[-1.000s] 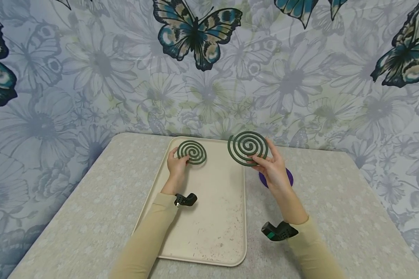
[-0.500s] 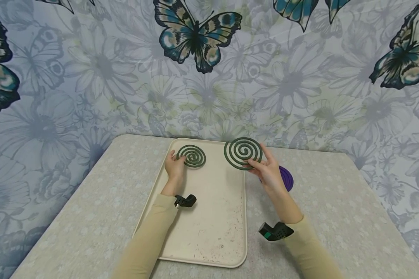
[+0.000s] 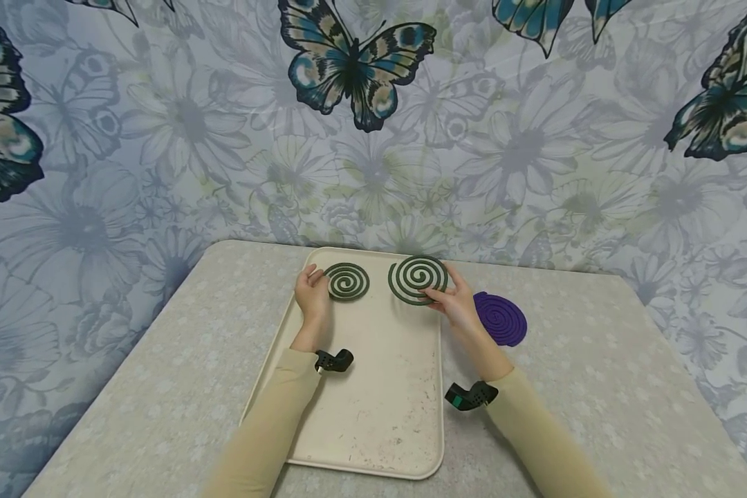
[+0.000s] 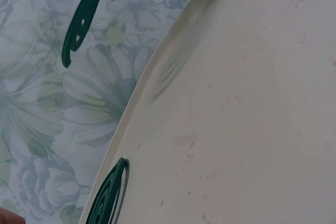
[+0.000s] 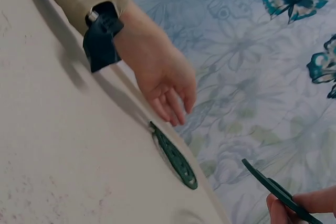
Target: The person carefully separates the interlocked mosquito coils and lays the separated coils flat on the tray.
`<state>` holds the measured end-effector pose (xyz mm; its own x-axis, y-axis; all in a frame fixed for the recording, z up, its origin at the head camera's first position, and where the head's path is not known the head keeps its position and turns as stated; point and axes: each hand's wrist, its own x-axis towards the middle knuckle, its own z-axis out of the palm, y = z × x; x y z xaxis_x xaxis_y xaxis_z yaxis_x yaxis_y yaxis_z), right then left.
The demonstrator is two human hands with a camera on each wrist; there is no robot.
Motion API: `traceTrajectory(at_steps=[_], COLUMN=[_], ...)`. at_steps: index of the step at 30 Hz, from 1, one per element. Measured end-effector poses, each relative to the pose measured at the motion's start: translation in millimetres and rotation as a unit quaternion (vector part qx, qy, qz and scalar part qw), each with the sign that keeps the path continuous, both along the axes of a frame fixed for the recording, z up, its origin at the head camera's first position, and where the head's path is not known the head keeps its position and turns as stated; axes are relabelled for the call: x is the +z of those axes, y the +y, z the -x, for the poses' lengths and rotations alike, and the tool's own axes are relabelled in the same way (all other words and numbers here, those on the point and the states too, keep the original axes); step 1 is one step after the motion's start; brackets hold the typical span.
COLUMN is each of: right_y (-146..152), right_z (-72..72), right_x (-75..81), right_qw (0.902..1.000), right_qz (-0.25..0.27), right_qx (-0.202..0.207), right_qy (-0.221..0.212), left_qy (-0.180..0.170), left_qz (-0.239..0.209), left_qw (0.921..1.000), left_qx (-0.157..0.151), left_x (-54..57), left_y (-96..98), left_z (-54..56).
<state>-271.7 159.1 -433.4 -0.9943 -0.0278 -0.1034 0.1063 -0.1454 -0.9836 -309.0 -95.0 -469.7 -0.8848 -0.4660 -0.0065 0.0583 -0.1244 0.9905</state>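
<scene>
A green mosquito coil (image 3: 346, 282) lies on the far left of the cream tray (image 3: 355, 408); the right wrist view shows this coil (image 5: 176, 158) near the tray's rim. Beside it is my left hand (image 3: 312, 299), its fingers loose and holding nothing. My right hand (image 3: 463, 311) pinches a second green mosquito coil (image 3: 418, 278) by its right edge, thumb on top. That held coil (image 4: 84, 22) is raised above the tray's far right part, clear of its surface. At the right wrist view's lower corner, the fingers (image 5: 315, 201) grip it.
A tightly wound purple coil (image 3: 501, 319) lies on the table (image 3: 573, 373) right of the tray. Reddish specks dot the tray's near right part. Behind the table's far edge hangs a butterfly-print cloth (image 3: 373, 180).
My left hand has let go of its coil, which now lies lower on the tray. The right hand has moved left and down with its coil, uncovering the purple one.
</scene>
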Motion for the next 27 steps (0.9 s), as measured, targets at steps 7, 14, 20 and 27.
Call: traceTrajectory(at_steps=[7,14,20,27], right_y=[-13,-22,-26,-28], right_z=[20.8,32.9,40.4,40.0], right_x=[-18.1,-28.4,-34.9,-31.6], right_qw=[0.9994,0.9987,0.9972,0.9934], right_qz=[0.006,-0.004,-0.034,-0.083], right_qx=[0.002,0.007,-0.002,-0.010], right_qy=[-0.034,-0.050,-0.067,-0.078], left_qy=[-0.001,0.009,0.009,0.009], left_qz=[0.002,0.010,0.029,0.037], left_qw=[0.9999,0.9999,0.9995,0.9992], left_qx=[0.011,0.010,0.011,0.008], left_x=[-1.6,6.1,-0.9,-2.8], left_y=[0.9,6.2,9.7,10.1], left_z=[0.6,-2.8,0.9,0.5])
